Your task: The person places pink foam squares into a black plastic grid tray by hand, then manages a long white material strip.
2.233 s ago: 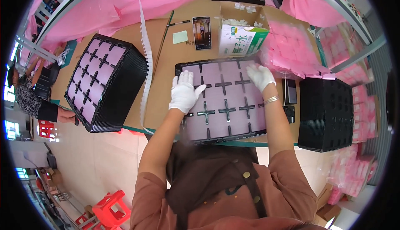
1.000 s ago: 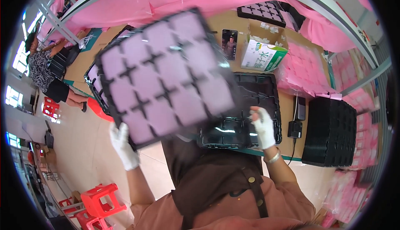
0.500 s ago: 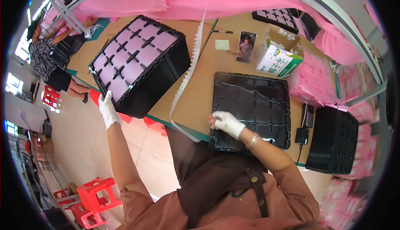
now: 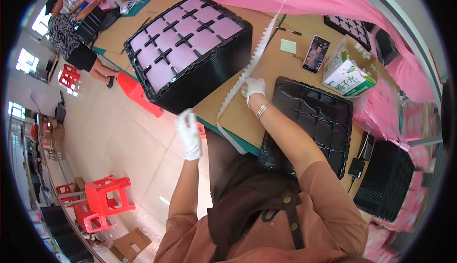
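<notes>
My right hand (image 4: pixel 253 89), in a white fingerless glove, is closed at the edge of a long white scalloped strip (image 4: pixel 230 94), its fingertips pinched against it. The strip hangs from above and trails past the table's front edge. My left hand (image 4: pixel 190 136), gloved alike, is in the air by the near corner of a tall stack of black trays (image 4: pixel 209 68). Its bent fingers are slightly blurred and apart, with nothing visible in them. Lilac pieces (image 4: pixel 183 41) fill the compartments of the top tray. Under my right forearm lies a black compartment tray (image 4: pixel 312 120) with a glossy clear film.
A phone (image 4: pixel 316 53), a pen (image 4: pixel 288 31) and a pale note (image 4: pixel 288 46) lie on the brown tabletop. An open carton (image 4: pixel 350 77) holds white scraps. More black trays (image 4: pixel 388 179) stand at right. Red stools (image 4: pixel 108 195) are on the floor; another person (image 4: pixel 71 39) stands far left.
My left hand has left the tray stack and moved right toward me. My right hand has gone from above the film-covered tray to the white strip. The whole view has shifted.
</notes>
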`<move>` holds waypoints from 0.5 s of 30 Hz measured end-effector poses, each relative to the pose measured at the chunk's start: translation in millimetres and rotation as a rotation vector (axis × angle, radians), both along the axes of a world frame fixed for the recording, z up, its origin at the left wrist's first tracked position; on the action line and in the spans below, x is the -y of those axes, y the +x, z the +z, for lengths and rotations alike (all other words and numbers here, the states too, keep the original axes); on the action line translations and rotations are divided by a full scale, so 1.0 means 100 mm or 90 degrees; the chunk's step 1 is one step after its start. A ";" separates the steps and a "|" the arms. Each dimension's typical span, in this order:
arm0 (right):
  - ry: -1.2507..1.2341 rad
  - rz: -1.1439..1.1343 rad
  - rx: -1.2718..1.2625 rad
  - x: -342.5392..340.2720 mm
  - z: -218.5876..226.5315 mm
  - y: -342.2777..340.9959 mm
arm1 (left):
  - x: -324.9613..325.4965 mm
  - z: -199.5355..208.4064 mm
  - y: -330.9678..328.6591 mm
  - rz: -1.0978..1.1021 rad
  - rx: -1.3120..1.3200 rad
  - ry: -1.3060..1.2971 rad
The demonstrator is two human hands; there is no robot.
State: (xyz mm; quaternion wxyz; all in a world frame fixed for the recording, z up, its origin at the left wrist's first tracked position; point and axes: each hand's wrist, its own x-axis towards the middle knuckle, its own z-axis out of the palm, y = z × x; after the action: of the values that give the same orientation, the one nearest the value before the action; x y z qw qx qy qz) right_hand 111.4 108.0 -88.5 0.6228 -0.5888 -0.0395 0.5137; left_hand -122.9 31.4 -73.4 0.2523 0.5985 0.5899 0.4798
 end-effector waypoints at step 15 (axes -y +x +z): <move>0.090 0.449 0.531 1.12 -0.19 -0.29 | 0.51 -0.32 0.55 -0.048 0.140 -0.103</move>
State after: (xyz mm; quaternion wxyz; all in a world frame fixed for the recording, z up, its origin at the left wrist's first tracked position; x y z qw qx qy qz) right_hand 82.2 -4.3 -107.6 0.3825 -0.6502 -0.5121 0.4107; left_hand -68.0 -19.8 -105.1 0.3810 0.5417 0.5724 0.4835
